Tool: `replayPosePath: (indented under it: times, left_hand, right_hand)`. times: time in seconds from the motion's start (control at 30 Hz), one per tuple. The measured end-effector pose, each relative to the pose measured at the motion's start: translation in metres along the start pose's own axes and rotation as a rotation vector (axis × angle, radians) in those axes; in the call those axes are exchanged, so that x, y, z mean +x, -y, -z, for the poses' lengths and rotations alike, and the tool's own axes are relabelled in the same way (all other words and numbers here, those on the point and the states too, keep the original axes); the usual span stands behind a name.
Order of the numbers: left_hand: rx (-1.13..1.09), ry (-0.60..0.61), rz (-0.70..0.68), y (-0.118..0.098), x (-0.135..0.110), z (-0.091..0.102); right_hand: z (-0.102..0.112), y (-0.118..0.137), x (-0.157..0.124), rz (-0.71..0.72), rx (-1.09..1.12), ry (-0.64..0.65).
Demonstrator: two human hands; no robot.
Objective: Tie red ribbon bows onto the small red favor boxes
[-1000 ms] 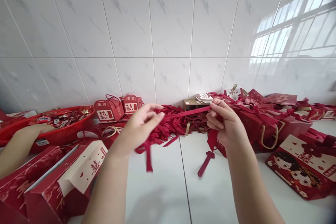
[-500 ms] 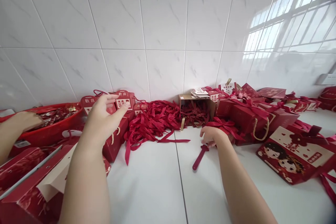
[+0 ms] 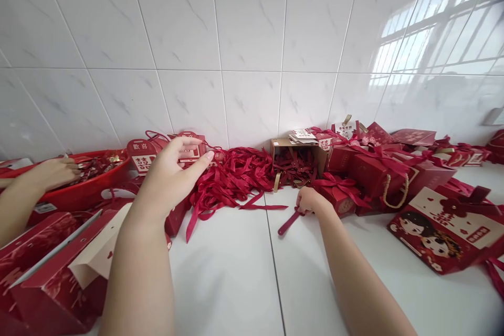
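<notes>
My right hand (image 3: pixel 313 201) is closed on one end of a dark red strap (image 3: pixel 288 224), whose rounded free end sticks out over the white table. Just behind it, a cardboard box (image 3: pixel 277 155) lies on its side, full of similar dark red pieces. My left hand (image 3: pixel 175 176) is empty in the air, fingers and thumb apart, in front of small red gift boxes (image 3: pixel 142 161). Between the hands, near the wall, lies a tangled heap of red ribbons (image 3: pixel 236 178).
At left, another person's hand (image 3: pixel 59 173) reaches into a red basin (image 3: pixel 92 187) of wrapped sweets. Open red boxes (image 3: pixel 59 286) stand at front left. Ribbon-tied boxes (image 3: pixel 374 170) crowd the right, with a box printed with cartoon figures (image 3: pixel 437 236) before them. White tiles (image 3: pixel 252 16) form the wall behind.
My right hand has closed on the strap and shifted it slightly left and back. My left hand has moved right, staying open. The other person's hand has moved further right over the basin.
</notes>
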State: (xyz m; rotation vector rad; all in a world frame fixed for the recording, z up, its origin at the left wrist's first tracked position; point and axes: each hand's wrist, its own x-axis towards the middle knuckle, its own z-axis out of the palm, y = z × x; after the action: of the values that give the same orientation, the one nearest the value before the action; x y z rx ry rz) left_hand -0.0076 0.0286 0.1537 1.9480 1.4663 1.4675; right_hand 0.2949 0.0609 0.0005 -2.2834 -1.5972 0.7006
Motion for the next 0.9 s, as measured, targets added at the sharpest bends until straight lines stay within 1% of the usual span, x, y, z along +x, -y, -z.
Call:
replayPosePath:
  times: [0.1,0.17,0.27,0.33,0.37,0.4,0.43,0.5,0.53,0.6,0.67,0.77,0.9]
  left_hand:
    - [-0.009,0.025,-0.028,0.001,0.0,0.0]
    - [-0.017,0.036,-0.045,0.002,0.0,-0.003]
    - [-0.056,0.094,-0.052,0.001,0.0,-0.011]
    - [-0.12,0.18,-0.056,-0.001,-0.001,-0.019]
    - [-0.164,0.242,-0.06,-0.003,-0.003,-0.023]
    - [-0.216,0.312,-0.066,-0.006,-0.004,-0.026]
    - [-0.276,0.388,-0.075,-0.008,-0.006,-0.03]
    - [-0.407,0.545,-0.09,-0.015,-0.011,-0.034]
    - [-0.476,0.612,-0.095,-0.018,-0.014,-0.034]
    - [-0.604,0.712,-0.094,-0.024,-0.02,-0.035]
    - [-0.695,0.734,-0.081,-0.028,-0.024,-0.034]
    - [-0.753,0.685,-0.068,-0.029,-0.028,-0.034]
    - [-0.775,0.662,-0.062,-0.03,-0.028,-0.036]
  right_hand:
    - [0.0,0.001,0.001,0.016,0.106,-0.003]
    - [0.006,0.006,-0.002,0.073,0.193,-0.049]
    - [0.022,0.024,-0.015,0.255,0.368,-0.18]
    - [0.032,0.041,-0.032,0.402,0.497,-0.253]
    - [0.037,0.05,-0.042,0.487,0.576,-0.265]
    - [0.04,0.058,-0.054,0.585,0.676,-0.258]
    - [0.041,0.065,-0.065,0.707,0.819,-0.223]
    - [0.043,0.077,-0.086,0.889,1.063,-0.113]
    - [0.043,0.081,-0.095,0.95,1.153,-0.06]
    - [0.042,0.086,-0.107,1.018,1.241,-0.003]
    - [0.041,0.088,-0.113,1.082,1.271,-0.006]
    - [0.041,0.089,-0.115,1.164,1.253,-0.067]
    - [0.042,0.088,-0.119,1.188,1.199,-0.153]
